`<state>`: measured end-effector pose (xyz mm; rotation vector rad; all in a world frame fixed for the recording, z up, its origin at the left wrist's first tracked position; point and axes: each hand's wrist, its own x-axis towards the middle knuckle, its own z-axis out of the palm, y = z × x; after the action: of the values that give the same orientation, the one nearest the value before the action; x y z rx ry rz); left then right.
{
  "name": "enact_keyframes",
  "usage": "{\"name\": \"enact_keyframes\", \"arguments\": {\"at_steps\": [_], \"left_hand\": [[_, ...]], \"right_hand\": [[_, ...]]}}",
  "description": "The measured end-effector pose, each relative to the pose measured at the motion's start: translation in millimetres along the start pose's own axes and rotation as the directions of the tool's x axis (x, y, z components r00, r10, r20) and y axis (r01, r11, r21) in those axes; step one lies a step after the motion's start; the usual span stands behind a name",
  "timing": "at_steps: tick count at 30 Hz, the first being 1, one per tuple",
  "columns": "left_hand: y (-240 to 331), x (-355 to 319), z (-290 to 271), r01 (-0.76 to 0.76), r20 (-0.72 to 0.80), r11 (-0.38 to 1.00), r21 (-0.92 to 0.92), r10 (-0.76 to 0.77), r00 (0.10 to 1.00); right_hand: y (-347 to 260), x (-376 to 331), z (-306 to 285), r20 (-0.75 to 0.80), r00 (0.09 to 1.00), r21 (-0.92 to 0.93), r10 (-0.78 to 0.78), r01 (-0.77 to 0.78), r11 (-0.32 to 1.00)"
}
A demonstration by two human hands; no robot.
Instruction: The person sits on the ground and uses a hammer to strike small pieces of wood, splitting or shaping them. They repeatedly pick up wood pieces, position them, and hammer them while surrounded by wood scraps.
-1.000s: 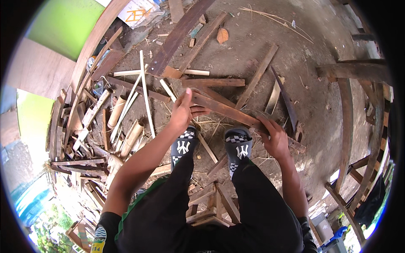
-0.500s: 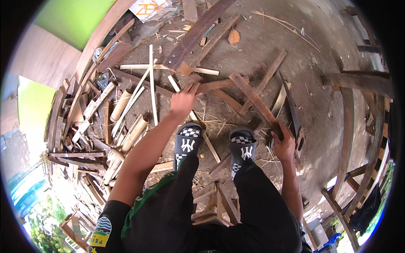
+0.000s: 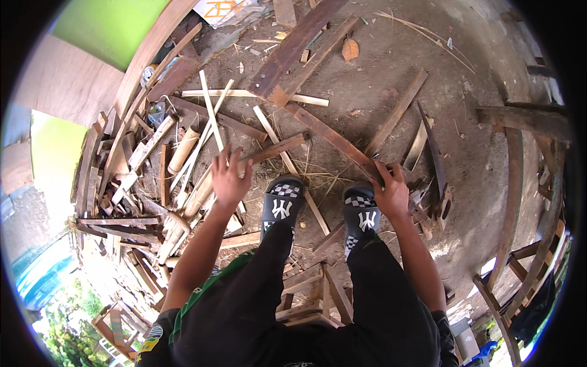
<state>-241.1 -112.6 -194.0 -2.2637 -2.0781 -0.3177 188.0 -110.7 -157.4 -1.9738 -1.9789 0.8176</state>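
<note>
- Gripping tight, the right hand point(image 3: 391, 192) has its fingers curled around the near end of a long reddish plank point(image 3: 333, 139).
- From that grip the plank runs away and to the left, slanting up across the dirt ground point(image 3: 477, 153). Its far end lies near the big dark board point(image 3: 293, 46) at the top.
- The near end sits just past the right sandal point(image 3: 362, 214), so the right hand is the closer one by far.
- Over on the other side, the left hand point(image 3: 229, 177) is spread wide with nothing in it. It hovers above a shorter brown stick point(image 3: 272, 148) and the pale bamboo pieces point(image 3: 202, 137); I cannot tell if it touches them.
- That shorter stick points toward the long plank, and the two come close near the middle.
- A thin light slat point(image 3: 290, 165) lies between the hands and runs down past the left sandal point(image 3: 281, 205).
- More scrap wood is heaped along the left edge of the ground.
- A small wooden stool point(image 3: 312, 293) shows between the legs.
</note>
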Motion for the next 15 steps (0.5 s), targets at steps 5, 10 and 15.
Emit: {"name": "enact_keyframes", "arguments": {"at_steps": [5,10,15], "left_hand": [[44,35,15,-0.198,0.158,0.97,-0.144,0.22,0.963],[31,26,26,-0.054,0.339,0.97,-0.237,0.135,0.931],[36,20,4,-0.06,0.414,0.966,-0.253,0.164,0.895]], "right_hand": [[-5,10,6,-0.016,1.0,-0.011,-0.006,0.005,1.0],[-6,22,12,0.002,1.0,-0.011,0.002,-0.002,1.0],[-6,22,14,-0.009,1.0,-0.008,0.006,-0.006,1.0]]}}
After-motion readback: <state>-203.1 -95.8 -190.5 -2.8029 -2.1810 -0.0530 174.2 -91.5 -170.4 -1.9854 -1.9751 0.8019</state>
